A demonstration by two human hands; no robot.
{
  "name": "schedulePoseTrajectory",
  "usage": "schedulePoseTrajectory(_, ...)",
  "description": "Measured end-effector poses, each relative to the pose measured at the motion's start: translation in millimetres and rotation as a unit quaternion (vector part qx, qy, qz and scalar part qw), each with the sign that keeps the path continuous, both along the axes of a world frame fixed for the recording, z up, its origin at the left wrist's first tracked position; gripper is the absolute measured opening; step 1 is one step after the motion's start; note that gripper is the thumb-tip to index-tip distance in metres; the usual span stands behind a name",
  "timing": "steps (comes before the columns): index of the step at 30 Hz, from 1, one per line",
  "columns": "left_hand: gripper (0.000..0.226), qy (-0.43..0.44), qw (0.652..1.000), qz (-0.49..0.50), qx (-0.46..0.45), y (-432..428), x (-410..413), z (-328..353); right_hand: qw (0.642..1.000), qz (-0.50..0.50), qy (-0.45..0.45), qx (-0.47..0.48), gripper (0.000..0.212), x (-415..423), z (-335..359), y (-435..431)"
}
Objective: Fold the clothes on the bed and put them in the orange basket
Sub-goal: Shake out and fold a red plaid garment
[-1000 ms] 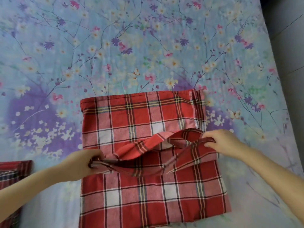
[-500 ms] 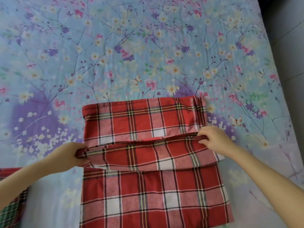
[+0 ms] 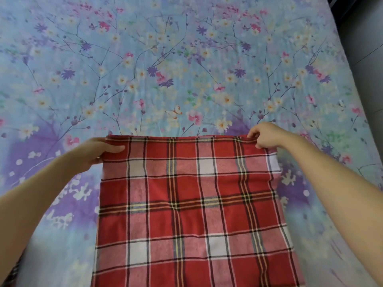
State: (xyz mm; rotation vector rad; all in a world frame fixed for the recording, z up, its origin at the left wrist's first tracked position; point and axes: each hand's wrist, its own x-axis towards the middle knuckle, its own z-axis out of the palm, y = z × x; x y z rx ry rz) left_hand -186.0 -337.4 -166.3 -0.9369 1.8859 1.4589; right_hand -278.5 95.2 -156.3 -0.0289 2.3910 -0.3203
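Note:
A red plaid cloth [image 3: 186, 214] lies flat on the bed, folded over so its far edge runs straight between my two hands. My left hand [image 3: 93, 154] grips the far left corner, thumb on top of the cloth. My right hand [image 3: 265, 135] pinches the far right corner with curled fingers. A strip of the under layer shows past the right edge near my right wrist. The orange basket is not in view.
The bed sheet [image 3: 186, 69] is light blue with purple and pink flowers and stretches far beyond the cloth. Another plaid garment [image 3: 12, 274] peeks in at the lower left edge. Grey floor [image 3: 369, 38] lies past the bed's right side.
Both hands carried the near fold of the cloth away from me and laid it onto the far edge. The raised fold is now flat.

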Motion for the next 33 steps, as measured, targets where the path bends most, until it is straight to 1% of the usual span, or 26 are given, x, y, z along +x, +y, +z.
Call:
schedulePoseTrajectory(1,0.022,0.009,1.0,0.001,0.011,5.6,0.2,4.1,1.0,0.008,0.004,0.004,0.044,5.3,2.5,-0.5)
schedulePoseTrajectory(2,0.024,0.023,0.999,-0.001,0.023,11.2,3.5,10.0,1.0,0.019,0.003,0.007,0.042,12.1,6.0,0.3)
schedulePoseTrajectory(3,0.038,0.042,0.998,-0.014,0.042,16.8,9.5,19.5,0.999,0.043,-0.009,0.029,0.04,19.0,11.1,2.8)
schedulePoseTrajectory(4,0.055,0.061,0.995,-0.045,0.061,21.2,17.7,29.6,0.993,0.092,-0.015,0.073,0.039,27.4,20.1,4.2)
schedulePoseTrajectory(5,0.068,0.075,0.99,-0.087,0.086,26.9,27.7,41.7,0.979,0.156,0.001,0.128,0.042,34.9,28.4,4.6)
schedulePoseTrajectory(6,0.07,0.086,0.979,-0.14,0.12,33.6,38.5,55.1,0.966,0.205,0.044,0.154,0.048,42.5,37.0,2.2)
schedulePoseTrajectory(7,0.066,0.088,0.963,-0.202,0.157,42.1,48.1,69.5,0.962,0.228,0.091,0.123,0.057,49.0,46.1,-4.4)
schedulePoseTrajectory(8,0.058,0.085,0.943,-0.262,0.187,51.6,55.9,84.4,0.969,0.215,0.12,0.037,0.066,55.0,58.1,-18.6)
schedulePoseTrajectory(9,0.047,0.087,0.924,-0.314,0.201,61.2,62.2,96.6,0.97,0.198,0.117,-0.075,0.074,61.3,69.9,-36.7)
schedulePoseTrajectory(10,0.035,0.098,0.907,-0.351,0.21,69.8,66.3,105.3,0.958,0.21,0.099,-0.171,0.079,68.9,86.9,-60.0)
schedulePoseTrajectory(11,0.027,0.105,0.896,-0.372,0.22,74.9,69.6,113.0,0.937,0.249,0.071,-0.234,0.082,76.3,97.2,-81.8)
schedulePoseTrajectory(12,0.023,0.105,0.885,-0.392,0.23,78.3,70.9,118.8,0.915,0.309,0.035,-0.256,0.081,84.5,113.8,-104.8)
schedulePoseTrajectory(14,0.019,0.107,0.859,-0.44,0.238,79.1,72.7,129.7,0.884,0.379,-0.077,-0.262,0.067,100.6,132.4,-134.3)
schedulePoseTrajectory(16,0.004,0.141,0.841,-0.462,0.244,76.9,76.0,139.9,0.873,0.356,-0.211,-0.258,0.047,105.1,141.1,-140.3)
schedulePoseTrajectory(17,0.004,0.157,0.836,-0.467,0.242,75.5,78.7,145.5,0.872,0.341,-0.255,-0.242,0.044,104.2,139.4,-138.2)
schedulePoseTrajectory(19,0.009,0.163,0.831,-0.472,0.244,74.5,81.2,151.3,0.866,0.325,-0.291,-0.243,0.044,103.6,132.5,-133.6)
schedulePoseTrajectory(21,0.009,0.166,0.829,-0.477,0.241,71.5,84.7,159.9,0.861,0.279,-0.332,-0.264,0.041,103.9,126.2,-131.1)
schedulePoseTrajectory(22,0.009,0.165,0.828,-0.48,0.239,70.9,82.3,159.1,0.865,0.256,-0.336,-0.27,0.041,102.2,121.4,-130.9)
schedulePoseTrajectory(24,0.008,0.165,0.826,-0.482,0.24,68.4,82.4,166.0,0.883,0.246,-0.322,-0.237,0.039,102.6,105.9,-128.0)
schedulePoseTrajectory(25,0.008,0.166,0.825,-0.482,0.243,67.9,83.1,167.6,0.889,0.269,-0.306,-0.208,0.043,102.4,99.0,-127.6)
schedulePoseTrajectory(26,0.008,0.166,0.824,-0.483,0.246,68.6,84.9,168.2,0.89,0.303,-0.287,-0.182,0.053,103.7,95.8,-129.3)
schedulePoseTrajectory(28,0.008,0.149,0.823,-0.479,0.268,69.5,90.8,176.0,0.874,0.377,-0.275,-0.134,0.072,111.5,90.9,-135.4)
schedulePoseTrajectory(29,0.009,0.142,0.822,-0.473,0.284,68.8,95.9,180.3,0.865,0.397,-0.284,-0.117,0.073,118.3,87.5,-138.5)
schedulePoseTrajectory(31,0.011,0.126,0.819,-0.476,0.296,70.0,106.5,181.9,0.85,0.419,-0.308,-0.083,0.06,134.9,80.7,-141.2)
schedulePoseTrajectory(32,0.011,0.123,0.819,-0.486,0.279,71.9,109.6,175.5,0.848,0.431,-0.302,-0.061,0.049,140.6,73.7,-139.9)
schedulePoseTrajectory(33,0.009,0.101,0.827,-0.498,0.24,74.4,118.5,159.9,0.851,0.445,-0.277,-0.031,0.04,152.5,67.4,-137.1)
